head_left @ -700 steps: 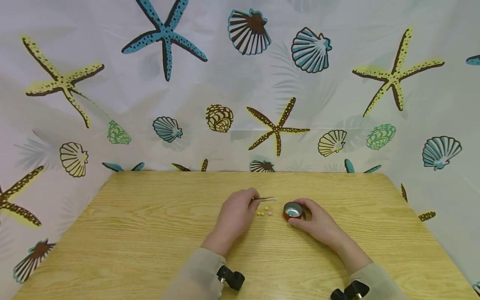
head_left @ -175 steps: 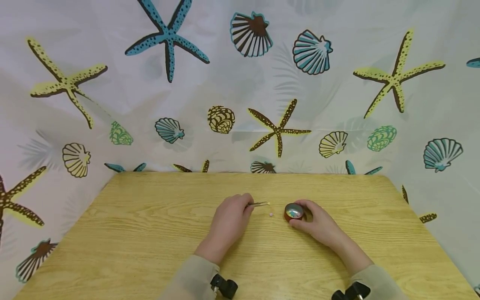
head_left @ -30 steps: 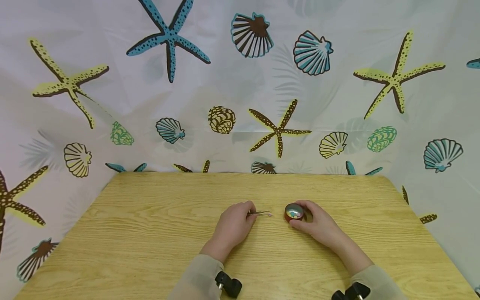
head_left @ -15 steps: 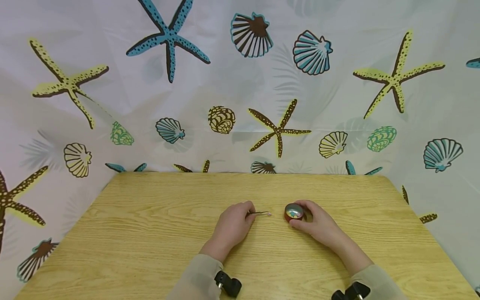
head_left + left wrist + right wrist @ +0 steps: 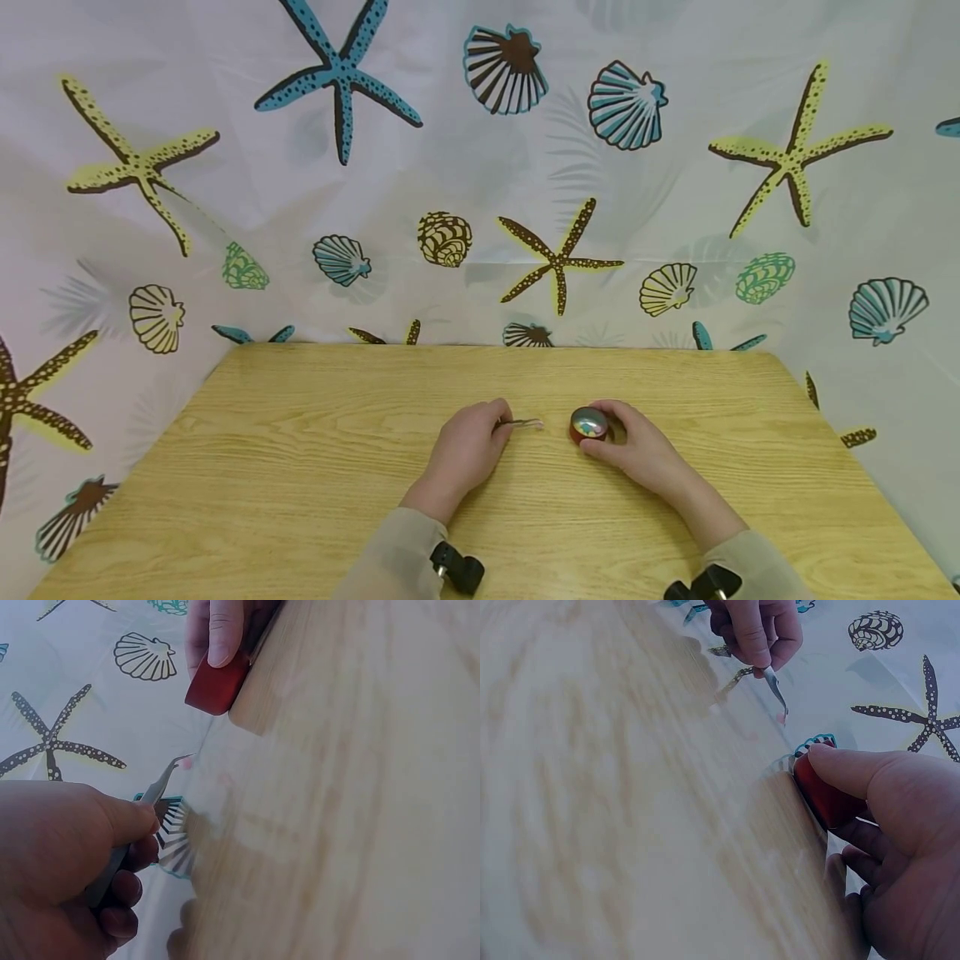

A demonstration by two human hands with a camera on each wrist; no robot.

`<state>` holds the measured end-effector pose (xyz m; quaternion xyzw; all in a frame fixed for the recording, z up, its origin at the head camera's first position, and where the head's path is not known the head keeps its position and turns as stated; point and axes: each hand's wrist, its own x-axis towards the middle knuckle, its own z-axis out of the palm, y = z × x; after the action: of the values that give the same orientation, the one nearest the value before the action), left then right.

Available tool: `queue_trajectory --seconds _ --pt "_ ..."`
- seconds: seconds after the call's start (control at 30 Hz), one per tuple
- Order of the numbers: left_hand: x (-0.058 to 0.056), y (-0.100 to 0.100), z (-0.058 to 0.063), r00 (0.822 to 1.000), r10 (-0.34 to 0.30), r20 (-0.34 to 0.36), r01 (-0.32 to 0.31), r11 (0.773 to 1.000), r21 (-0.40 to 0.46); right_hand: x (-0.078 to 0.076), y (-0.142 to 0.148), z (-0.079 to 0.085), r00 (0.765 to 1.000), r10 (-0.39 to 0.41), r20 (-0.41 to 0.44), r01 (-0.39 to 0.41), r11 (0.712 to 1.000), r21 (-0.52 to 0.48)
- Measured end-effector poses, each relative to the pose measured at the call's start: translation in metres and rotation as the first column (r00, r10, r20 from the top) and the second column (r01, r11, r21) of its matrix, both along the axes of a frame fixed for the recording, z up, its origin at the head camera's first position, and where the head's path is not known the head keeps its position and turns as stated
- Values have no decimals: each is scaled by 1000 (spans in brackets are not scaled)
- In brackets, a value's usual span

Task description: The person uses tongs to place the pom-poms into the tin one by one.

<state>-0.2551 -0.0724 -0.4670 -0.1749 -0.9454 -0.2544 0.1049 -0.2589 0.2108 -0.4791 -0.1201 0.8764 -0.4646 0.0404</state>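
My left hand [image 5: 467,450] pinches a pair of metal tweezers [image 5: 156,789] between thumb and fingers, their bent tips pointing toward the tin. At those tips is a small pink bead [image 5: 187,763], held just above the tabletop. My right hand [image 5: 637,442] grips a small round red tin [image 5: 826,791] from its right side, thumb on the near side and fingers on the far side. The tin stands upright on the table, its silver inside facing up. Colored beads [image 5: 589,428], yellow, blue and pink among them, lie in it. A short gap separates the tweezer tips from the tin.
The light wooden table [image 5: 300,467] stretches out around both hands. Behind it and at its sides hangs a white cloth [image 5: 420,175] printed with starfish and shells. A black wrist camera [image 5: 457,568] sits on the left sleeve, another [image 5: 705,582] on the right.
Several yellow beads and the pink one lay on the table earlier; more colors now show in the tin. Lately the tweezers have risen slightly with the pink bead. The right hand stays put.
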Motion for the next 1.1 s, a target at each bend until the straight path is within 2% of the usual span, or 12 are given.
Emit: queue_trajectory --seconds 0.33,0.67,1.1 --pt "0 7 9 1000 4 -27 -3 1000 25 -1 2 -2 1000 -1 7 1 1000 -9" --pt "1 24 22 999 -19 -34 20 999 46 -3 2 -2 1000 -8 11 8 1000 -1" --pt "-2 48 24 998 -68 -20 69 996 58 -2 2 1 1000 -3 13 3 1000 2"
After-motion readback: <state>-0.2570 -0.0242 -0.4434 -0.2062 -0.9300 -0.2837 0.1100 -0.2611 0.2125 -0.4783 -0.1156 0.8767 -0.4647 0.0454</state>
